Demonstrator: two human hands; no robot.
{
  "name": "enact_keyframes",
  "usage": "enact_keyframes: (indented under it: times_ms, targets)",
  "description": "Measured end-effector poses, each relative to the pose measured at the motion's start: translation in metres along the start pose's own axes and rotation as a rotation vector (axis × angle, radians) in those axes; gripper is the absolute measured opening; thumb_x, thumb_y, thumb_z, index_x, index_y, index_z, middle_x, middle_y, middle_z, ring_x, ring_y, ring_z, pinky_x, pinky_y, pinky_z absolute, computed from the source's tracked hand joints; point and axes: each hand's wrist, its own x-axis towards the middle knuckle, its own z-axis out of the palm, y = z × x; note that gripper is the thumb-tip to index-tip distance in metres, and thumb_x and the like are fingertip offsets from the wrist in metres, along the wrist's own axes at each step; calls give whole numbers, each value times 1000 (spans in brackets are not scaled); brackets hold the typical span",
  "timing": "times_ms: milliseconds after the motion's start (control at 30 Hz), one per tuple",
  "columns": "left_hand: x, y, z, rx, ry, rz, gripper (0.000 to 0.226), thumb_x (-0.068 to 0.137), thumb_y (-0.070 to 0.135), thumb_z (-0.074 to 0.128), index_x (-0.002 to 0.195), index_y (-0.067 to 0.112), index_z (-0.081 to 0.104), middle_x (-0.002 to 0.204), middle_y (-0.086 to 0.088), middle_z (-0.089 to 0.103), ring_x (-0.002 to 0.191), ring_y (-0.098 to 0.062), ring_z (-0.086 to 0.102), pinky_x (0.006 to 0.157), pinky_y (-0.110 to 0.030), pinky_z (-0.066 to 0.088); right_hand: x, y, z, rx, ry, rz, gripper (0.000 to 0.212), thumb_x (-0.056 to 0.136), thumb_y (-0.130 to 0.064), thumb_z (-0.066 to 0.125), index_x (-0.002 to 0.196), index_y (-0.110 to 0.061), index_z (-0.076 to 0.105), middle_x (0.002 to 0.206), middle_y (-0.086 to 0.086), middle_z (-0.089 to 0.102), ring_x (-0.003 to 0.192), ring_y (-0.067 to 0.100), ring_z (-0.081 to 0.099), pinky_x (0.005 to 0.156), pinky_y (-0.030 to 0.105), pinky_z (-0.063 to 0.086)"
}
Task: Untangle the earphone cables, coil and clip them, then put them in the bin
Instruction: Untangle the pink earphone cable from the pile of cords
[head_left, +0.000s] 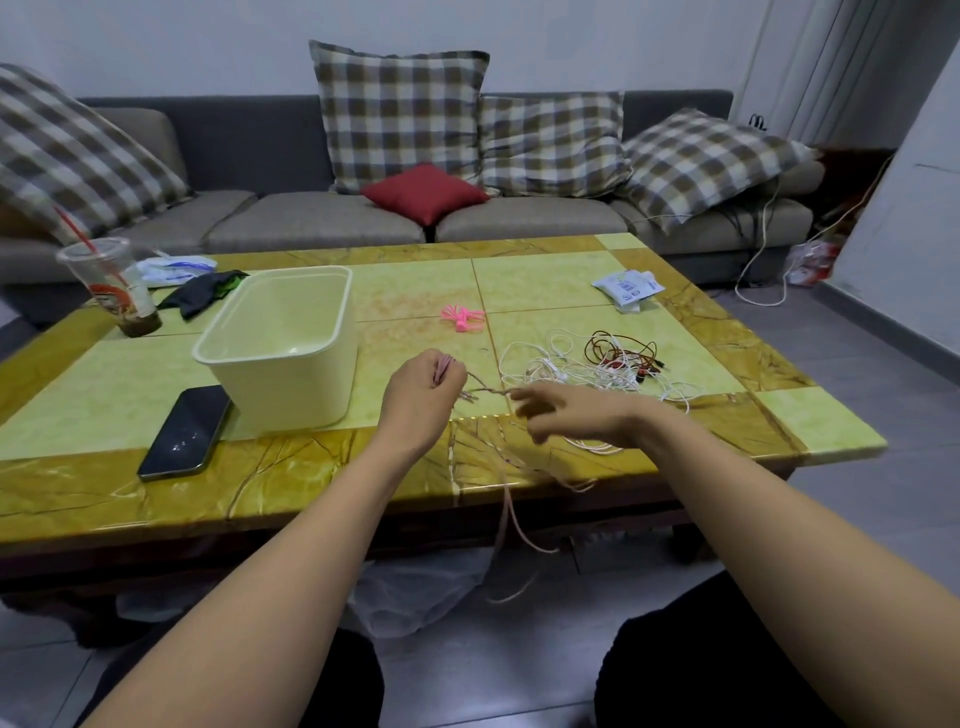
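Pink earphone cable (491, 391) trails from below the near edge of the table (104, 488), up over that edge, to a short taut stretch between the two hands. The left hand (423, 395) is curled in a fist around a bundle of the cable's loops, which stick out at the top of the fist. The right hand (566, 415) pinches the other end of the stretch between thumb and forefinger; its remaining fingers hang loosely bent, slightly blurred. To the left, a dark phone (184, 431) lies just beside the cream bin (291, 384), which stands open. Beyond the right hand, white earphone cables (566, 366) lie tangled with a red-brown cable (618, 349) on the tabletop. Pink clips (462, 317) rest further back, near the middle. At the far side sit a white packet (628, 287) on the right and a plastic cup (111, 286) with a straw on the left, before a grey sofa (311, 223).
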Motion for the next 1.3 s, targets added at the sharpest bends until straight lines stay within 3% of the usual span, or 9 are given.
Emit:
enact_keyframes:
  times_ms: [167,333,567,633,800,933,1033,1167,1300]
  targets:
    - [-2,5,6,10,-49,58,36,96,24,51,66,17,34,65,-1,42,63,-18,40,61,-34,33,6,-13,10,625,68,-170,56,93,-7,55,145,-8,36,134,12,59,124,22,57,111,32,36]
    - [-1,6,6,-55,-40,25,36,96,26,53,64,18,38,62,6,42,61,-13,41,61,-30,35,10,-13,18,801,-83,-255,54,85,-8,64,136,-5,48,112,13,68,83,20,67,87,29,52]
    - [-1,6,6,-95,-41,-15,35,96,25,54,66,15,39,65,-1,45,67,-17,46,66,-34,39,13,-11,20,709,-62,-286,5,95,-14,62,97,-9,61,77,4,58,59,11,50,68,26,50]
    - [1,5,4,-128,28,-47,33,96,26,51,68,15,37,65,-3,41,66,-19,42,68,-36,39,14,-7,17,602,-4,-234,14,95,-12,61,81,-10,61,66,0,56,51,7,47,62,23,47]
    - [3,1,-3,-230,223,-142,33,96,22,45,65,17,33,61,2,33,64,-18,35,67,-36,37,6,12,13,-6,-439,109,18,97,-6,57,83,-13,67,65,-4,64,47,0,51,51,13,44]
    - [-3,8,3,-159,219,-74,34,97,26,45,66,18,32,64,2,36,67,-19,40,63,-35,34,6,9,12,-104,-496,125,15,97,-8,57,93,-15,70,74,-8,69,60,0,58,56,13,42]
    - [-2,9,2,-94,172,-23,36,97,26,48,65,18,33,65,-1,40,67,-20,43,62,-34,35,6,9,5,-171,-236,50,27,95,-4,54,118,-12,66,106,2,69,92,10,60,74,20,48]
    - [-4,9,3,44,111,50,38,98,27,49,65,17,33,63,1,39,60,-13,36,56,-26,30,12,1,3,246,209,-136,37,98,-10,47,133,-19,53,130,3,59,118,16,53,96,28,42]
    - [-5,11,10,158,73,106,38,99,31,49,67,16,37,61,5,38,57,-12,33,53,-30,26,15,-7,14,457,97,-280,39,96,-37,57,127,-13,56,116,6,68,113,17,62,105,31,41]
